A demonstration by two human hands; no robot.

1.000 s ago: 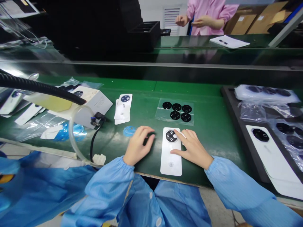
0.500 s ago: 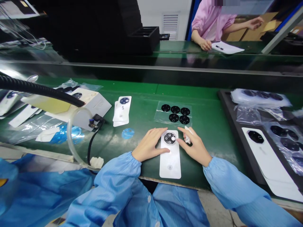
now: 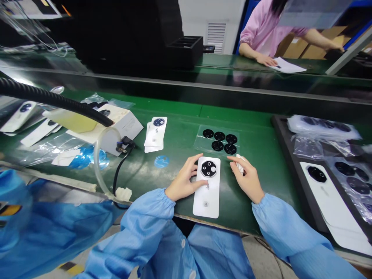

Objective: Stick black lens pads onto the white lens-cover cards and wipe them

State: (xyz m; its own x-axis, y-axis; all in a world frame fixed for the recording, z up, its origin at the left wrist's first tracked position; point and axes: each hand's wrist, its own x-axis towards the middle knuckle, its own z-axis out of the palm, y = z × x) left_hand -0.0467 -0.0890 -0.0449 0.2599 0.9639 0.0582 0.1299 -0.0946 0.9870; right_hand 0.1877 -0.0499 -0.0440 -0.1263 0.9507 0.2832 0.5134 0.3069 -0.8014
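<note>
A white phone back cover (image 3: 206, 197) with a black octagonal camera plate (image 3: 208, 169) is in front of me near the bench edge. My left hand (image 3: 186, 176) grips it by the left side, thumb on its face and fingers along the edge. To the right of the cover, apart from it, my right hand (image 3: 245, 174) is curled around a crumpled white cloth (image 3: 240, 164). Just beyond my hands lies a clear film sheet (image 3: 200, 145) bearing several black octagonal plates (image 3: 217, 145). Two white covers (image 3: 155, 135) overlap farther left, near a round blue film (image 3: 161, 161).
At left, a white box (image 3: 128, 126) stands beside a ribbed black hose (image 3: 58, 99) and a clear tube (image 3: 97, 170). A dark tray (image 3: 286, 155) at right carries covers and bagged plates. A blue-sleeved person sits left; another in pink (image 3: 258, 29) works across the bench.
My right hand has drawn back rightward from the camera plate with the cloth. The cover has shifted slightly left in view. The person across has reached sideways and lowered one arm.
</note>
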